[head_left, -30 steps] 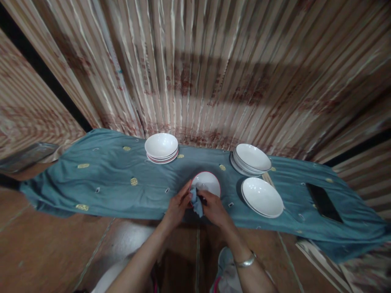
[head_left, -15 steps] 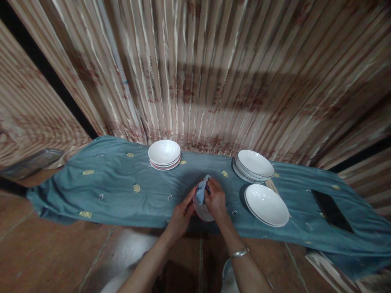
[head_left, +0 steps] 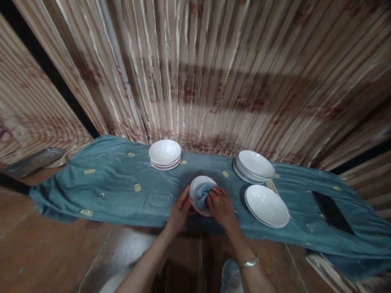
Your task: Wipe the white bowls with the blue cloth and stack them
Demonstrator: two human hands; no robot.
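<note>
"Across the work area, what is recorded?"

"Creased teal tablecloth (head_left: 116,203), pineapple-printed, over a long surface. Pleated curtain (head_left: 195,73) behind; tiled floor (head_left: 61,252) below. Set out on top: a bowl stack (head_left: 165,152) at left rear, a dish stack (head_left: 255,165) at right rear, a low dish pile (head_left: 266,205) in front of that, and a dark phone (head_left: 332,211) at far right."

"Position and direction of the item in hand?"

"The red-rimmed bowl (head_left: 195,185) is over the near middle of the tablecloth, left of the dish pile. Its mouth faces up and tilts toward the near edge; the rim is round, so a long axis does not apply. A bunched blue rag (head_left: 202,195) is inside it."

"Hands?"

"The left hand (head_left: 179,209) grips the bowl's left side, thumb by the rim. The right hand (head_left: 221,205) pinches the rag, reaching over the right rim."

"Obscured items?"

"The bowl's base is hidden; contact with the tablecloth cannot be determined. Left fingers pass partly behind the bowl. Pale sticks (head_left: 273,187) lie partly covered beside the dishes. Both forearms (head_left: 149,260) are cut off below."
</note>
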